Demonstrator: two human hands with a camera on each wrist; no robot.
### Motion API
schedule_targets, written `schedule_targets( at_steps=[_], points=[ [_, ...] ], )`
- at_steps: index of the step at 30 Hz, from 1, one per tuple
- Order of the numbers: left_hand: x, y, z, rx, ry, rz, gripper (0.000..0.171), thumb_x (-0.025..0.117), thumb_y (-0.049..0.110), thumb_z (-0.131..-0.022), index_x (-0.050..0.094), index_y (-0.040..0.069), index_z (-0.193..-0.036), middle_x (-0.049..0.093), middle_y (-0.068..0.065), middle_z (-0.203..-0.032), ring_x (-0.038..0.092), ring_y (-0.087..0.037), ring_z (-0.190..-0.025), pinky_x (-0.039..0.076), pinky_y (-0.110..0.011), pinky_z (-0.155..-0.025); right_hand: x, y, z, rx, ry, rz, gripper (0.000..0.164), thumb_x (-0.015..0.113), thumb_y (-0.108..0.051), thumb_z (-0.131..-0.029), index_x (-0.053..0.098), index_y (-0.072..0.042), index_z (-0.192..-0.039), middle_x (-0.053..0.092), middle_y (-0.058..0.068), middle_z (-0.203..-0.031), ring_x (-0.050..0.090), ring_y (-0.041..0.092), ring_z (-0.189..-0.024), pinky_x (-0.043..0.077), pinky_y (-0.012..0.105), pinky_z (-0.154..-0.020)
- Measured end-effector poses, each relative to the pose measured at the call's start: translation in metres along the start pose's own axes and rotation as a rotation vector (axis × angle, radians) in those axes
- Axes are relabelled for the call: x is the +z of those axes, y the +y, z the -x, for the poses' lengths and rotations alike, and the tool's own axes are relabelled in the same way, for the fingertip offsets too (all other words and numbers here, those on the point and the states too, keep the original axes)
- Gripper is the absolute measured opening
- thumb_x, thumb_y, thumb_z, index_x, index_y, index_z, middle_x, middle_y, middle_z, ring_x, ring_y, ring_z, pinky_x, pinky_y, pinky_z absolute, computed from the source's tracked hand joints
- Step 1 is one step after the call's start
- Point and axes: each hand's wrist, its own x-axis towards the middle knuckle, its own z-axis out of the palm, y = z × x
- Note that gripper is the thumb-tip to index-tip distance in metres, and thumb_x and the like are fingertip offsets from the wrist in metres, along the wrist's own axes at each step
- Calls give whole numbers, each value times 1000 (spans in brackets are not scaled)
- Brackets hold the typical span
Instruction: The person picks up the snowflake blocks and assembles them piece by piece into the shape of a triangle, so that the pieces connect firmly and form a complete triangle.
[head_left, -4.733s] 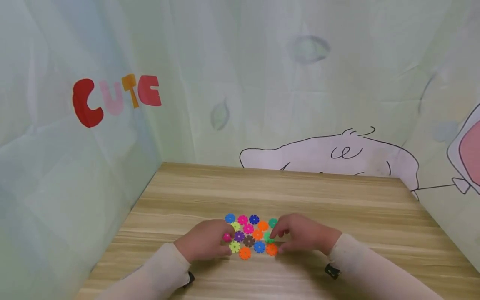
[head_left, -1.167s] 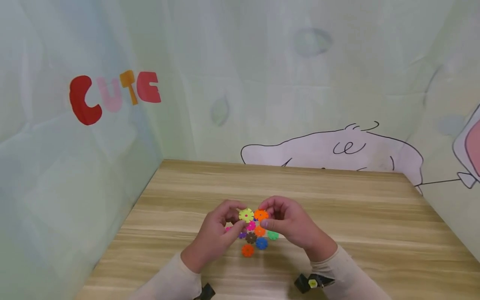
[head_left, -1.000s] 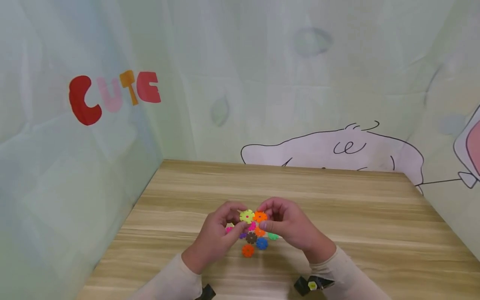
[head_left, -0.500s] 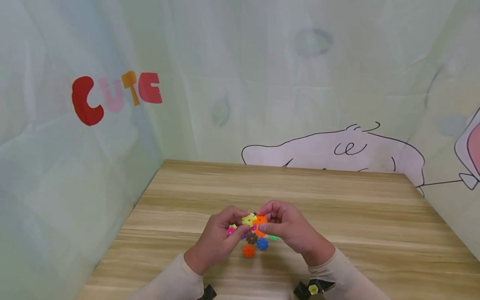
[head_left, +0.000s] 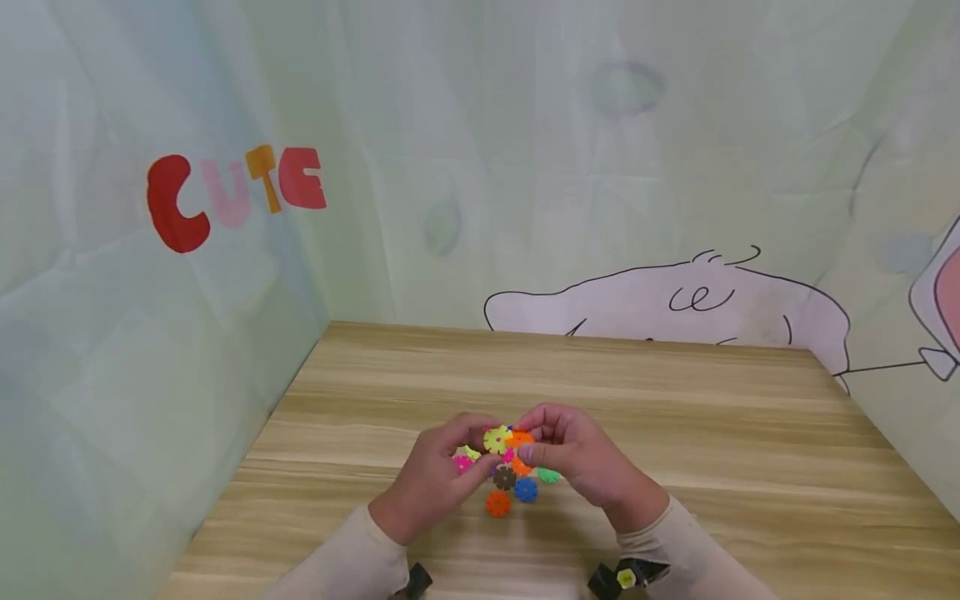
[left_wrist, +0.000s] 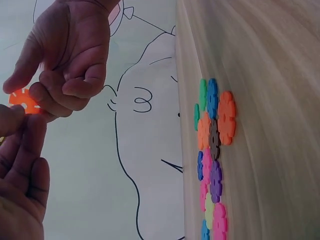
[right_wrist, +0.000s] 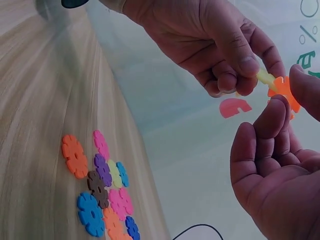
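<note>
My left hand pinches a yellow snowflake disc between thumb and fingers. Opposite it, my right hand pinches an orange snowflake disc. Both discs are held above the table, and their notched edges meet. In the right wrist view the yellow disc stands at an angle against the orange disc; how deep their slots engage is hard to tell. The fingers cover part of each disc.
Several loose discs lie flat below the hands, among them an orange one, a blue one, a brown one and a green one. The wooden table ends at printed cloth walls.
The hands, earlier down at the spread discs, have lifted a yellow and an orange one. Over the last second the two discs came together and the orange one tilted.
</note>
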Motion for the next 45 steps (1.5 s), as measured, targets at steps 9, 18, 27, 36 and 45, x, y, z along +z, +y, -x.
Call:
schedule_targets(
  at_steps=[9,18,27,36,45],
  points=[
    [-3,-8,-3,-13,73,-3,40,83,2,-89,69,15,-124,60,3,-89,58,-11,-80,56,-34,-76,-22,2,-3,14,129,291,34,72,-14,-101,66,-1,-132,65,6,-89,59,19,-80,54,25,-72],
    [-4,-7,-3,-110,59,64,39,83,4,-89,70,14,-124,60,-8,-90,57,-11,-78,53,-27,-75,-44,23,-11,184,117,582,22,81,-18,-93,77,-9,-113,61,3,-80,53,19,-71,45,27,-59],
    [-3,-8,-4,-165,35,134,36,83,4,-89,70,12,-121,55,2,-89,55,-16,-77,52,-23,-70,-44,41,-10,291,-2,720,21,86,-8,-84,76,-14,-102,64,1,-81,56,19,-72,50,32,-64],
    [-2,-9,-3,-231,9,215,34,83,4,-88,69,9,-120,55,-18,-90,54,-18,-80,51,-22,-71,-40,46,-9,299,-38,756,23,86,-5,-83,72,-14,-98,62,2,-81,57,19,-73,49,34,-66],
    [-3,-8,-3,-256,6,234,33,81,4,-89,70,9,-120,55,-20,-91,53,-15,-79,49,-22,-68,-38,46,-9,306,-40,816,24,85,-3,-83,68,-14,-97,61,1,-80,56,19,-74,48,34,-68]
  ],
)
